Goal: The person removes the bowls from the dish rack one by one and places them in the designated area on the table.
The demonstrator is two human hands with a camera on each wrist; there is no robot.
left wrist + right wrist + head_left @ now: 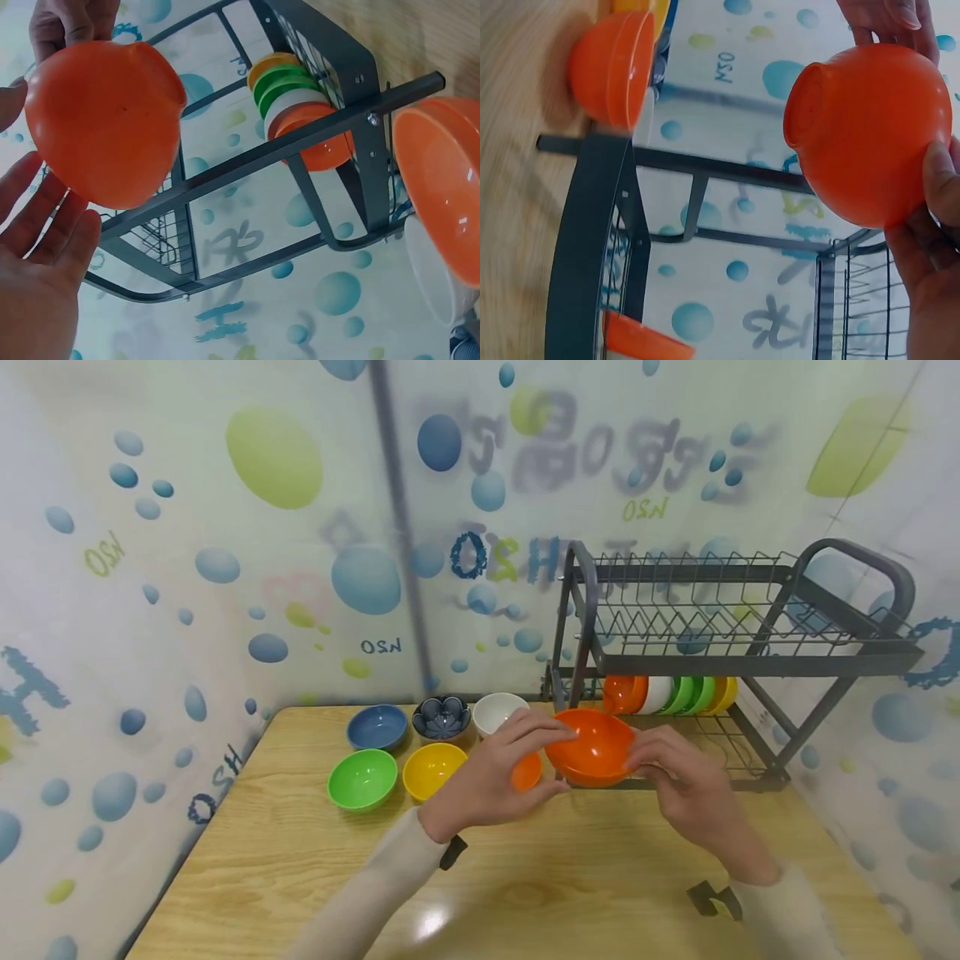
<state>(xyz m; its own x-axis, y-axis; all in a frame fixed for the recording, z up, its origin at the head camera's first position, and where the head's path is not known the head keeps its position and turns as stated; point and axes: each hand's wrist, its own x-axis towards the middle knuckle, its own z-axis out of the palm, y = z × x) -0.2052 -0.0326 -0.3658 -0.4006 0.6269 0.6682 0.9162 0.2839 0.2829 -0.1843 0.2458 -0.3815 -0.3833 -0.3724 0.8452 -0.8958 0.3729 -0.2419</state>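
Note:
An orange bowl [592,747] is held up in front of the dish rack, above the table, its inside toward the head camera. My left hand [498,768] holds its left side, fingertips at the rim and thumb lower down. On the opposite side my right hand [690,785] pinches the rim between thumb and fingers. Both wrist views show the bowl's smooth underside, with its round foot [806,109] plain in the right wrist view. Behind my left hand, more orange bowls [615,71] stand nested on the table, partly hidden in the head view.
A dark two-tier dish rack [750,664] stands at the right; orange, white, green [678,695] and yellow bowls stand on edge in its lower tier. On the table [300,860] at left are blue [377,727], dark patterned [441,720], white [498,712], green [363,781] and yellow bowls [433,770].

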